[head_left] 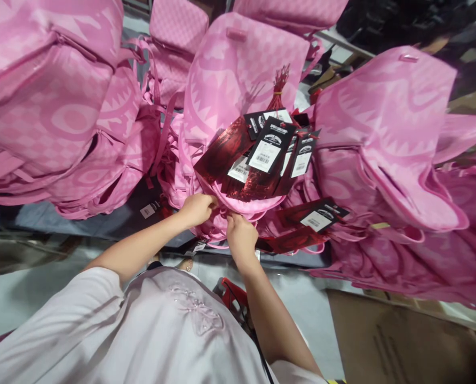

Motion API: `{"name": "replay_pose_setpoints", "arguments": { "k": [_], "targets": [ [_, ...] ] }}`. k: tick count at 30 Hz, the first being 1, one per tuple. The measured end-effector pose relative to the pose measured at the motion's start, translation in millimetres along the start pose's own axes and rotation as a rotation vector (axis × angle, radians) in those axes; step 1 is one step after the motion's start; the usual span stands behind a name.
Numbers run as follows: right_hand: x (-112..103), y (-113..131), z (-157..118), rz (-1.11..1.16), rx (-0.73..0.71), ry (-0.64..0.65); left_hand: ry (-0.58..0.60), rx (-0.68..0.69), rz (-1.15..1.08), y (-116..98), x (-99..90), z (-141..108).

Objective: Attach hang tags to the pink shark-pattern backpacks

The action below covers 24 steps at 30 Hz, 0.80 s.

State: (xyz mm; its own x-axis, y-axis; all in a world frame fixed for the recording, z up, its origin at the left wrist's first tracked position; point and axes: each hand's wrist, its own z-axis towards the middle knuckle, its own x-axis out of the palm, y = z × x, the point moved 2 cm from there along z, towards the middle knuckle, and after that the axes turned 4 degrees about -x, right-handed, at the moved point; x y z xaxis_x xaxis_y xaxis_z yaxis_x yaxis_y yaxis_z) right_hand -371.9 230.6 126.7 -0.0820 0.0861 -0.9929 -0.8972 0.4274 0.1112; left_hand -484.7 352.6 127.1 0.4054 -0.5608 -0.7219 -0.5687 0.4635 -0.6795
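Observation:
In front of me a pink patterned backpack [217,69] lies with its lower edge toward my body. My left hand [199,209] is closed at that near edge, its fingers curled into the pink fabric and straps. Just to its right, my right hand [242,237] is closed there too, with the fingertips tucked under the rim. Which strap or seam each hand pinches is hidden. On top of the backpack rests a bunch of black and shiny red hang tags [267,152] with white barcode labels. Their red strings [278,88] are bound together by a yellow band.
Pink backpacks are piled at the left [62,117] and the right [382,117], with a pink checkered bag [176,26] behind. More tags [318,218] lie right of my hands. A dark table surface [102,226] shows at the near edge. Brown cardboard [402,341] lies lower right.

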Motion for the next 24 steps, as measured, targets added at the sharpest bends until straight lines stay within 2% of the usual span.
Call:
{"name": "replay_pose_setpoints", "arguments": {
  "k": [3, 7, 9, 10, 12, 15, 17, 19, 21, 24],
  "targets": [
    [-8, -2, -5, -0.094, -0.001, 0.029, 0.096, 0.024, -0.053, 1, -3.8, 4],
    [-18, -11, -13, -0.172, 0.025, 0.020, 0.303, 0.117, -0.141, 15, -20.3, -7],
    [-19, -16, -13, -0.062, 0.026, 0.016, 0.379, 0.192, -0.269, 23, -24.4, -15],
    [-18, -20, -12, 0.059, 0.027, 0.031, 0.377, 0.226, -0.332, 25, -24.2, -19],
    [-12, -26, -8, 0.421, 0.070, 0.113, 0.262, 0.258, -0.431, 29, -20.2, -25],
    [0, -33, -3, 0.989, 0.231, 0.301, -0.067, 0.200, -0.567, 33, -9.1, -30],
    [4, -34, -3, 1.231, 0.339, 0.407, -0.232, 0.191, -0.614, 35, -1.1, -33],
    [3, -32, -3, 1.397, 0.401, 0.492, -0.279, 0.303, -0.585, 33, 6.4, -34],
    [0, -28, -3, 1.528, 0.428, 0.550, -0.260, 0.449, -0.498, 31, 13.3, -36],
    [-5, -21, -2, 1.643, 0.433, 0.539, -0.277, 0.541, -0.283, 28, 21.8, -38]
  ]
}}
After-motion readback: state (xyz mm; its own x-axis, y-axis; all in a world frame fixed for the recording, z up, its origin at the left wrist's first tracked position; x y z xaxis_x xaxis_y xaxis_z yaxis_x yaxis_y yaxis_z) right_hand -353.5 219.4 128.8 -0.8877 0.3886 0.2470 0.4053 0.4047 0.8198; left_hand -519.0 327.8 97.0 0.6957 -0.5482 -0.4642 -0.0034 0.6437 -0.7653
